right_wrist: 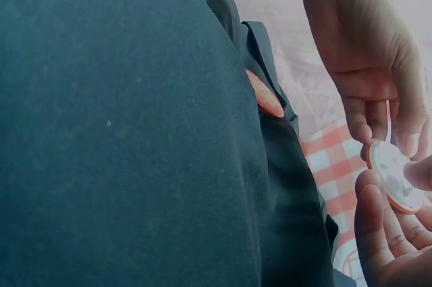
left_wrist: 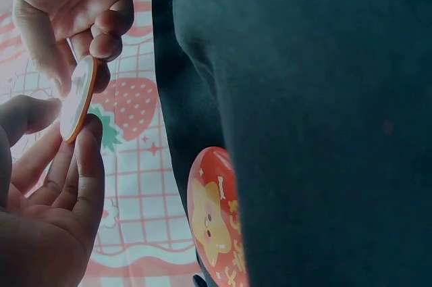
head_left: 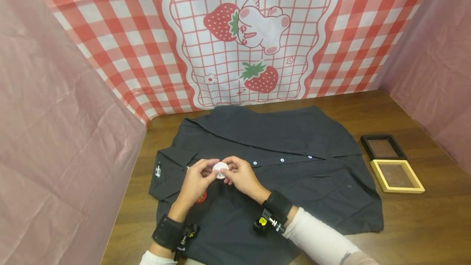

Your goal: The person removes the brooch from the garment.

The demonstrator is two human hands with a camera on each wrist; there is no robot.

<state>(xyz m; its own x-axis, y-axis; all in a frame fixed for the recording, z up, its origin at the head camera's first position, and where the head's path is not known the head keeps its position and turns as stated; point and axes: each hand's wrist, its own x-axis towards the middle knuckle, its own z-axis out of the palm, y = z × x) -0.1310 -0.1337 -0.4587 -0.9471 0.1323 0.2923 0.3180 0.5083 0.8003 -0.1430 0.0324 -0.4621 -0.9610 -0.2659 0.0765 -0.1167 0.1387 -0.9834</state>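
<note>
A round badge (head_left: 220,170) with a white back and an orange rim is held over the dark grey shirt (head_left: 279,199). My left hand (head_left: 196,181) pinches its left edge between thumb and fingers. On the opposite edge, my right hand (head_left: 243,176) grips it the same way. In the left wrist view the badge (left_wrist: 79,100) is seen nearly edge-on, while the right wrist view shows more of its white back (right_wrist: 395,172). A red badge (left_wrist: 212,216) with a yellow bear-like figure sits on the shirt's chest, partly behind my left hand in the head view.
The shirt lies spread with its collar (head_left: 165,175) to the left and white buttons (head_left: 282,160) along the front. To its right on the wooden table (head_left: 434,220) lie a black frame (head_left: 399,150) and a yellow frame (head_left: 404,190). A strawberry-print cloth (head_left: 257,52) hangs behind.
</note>
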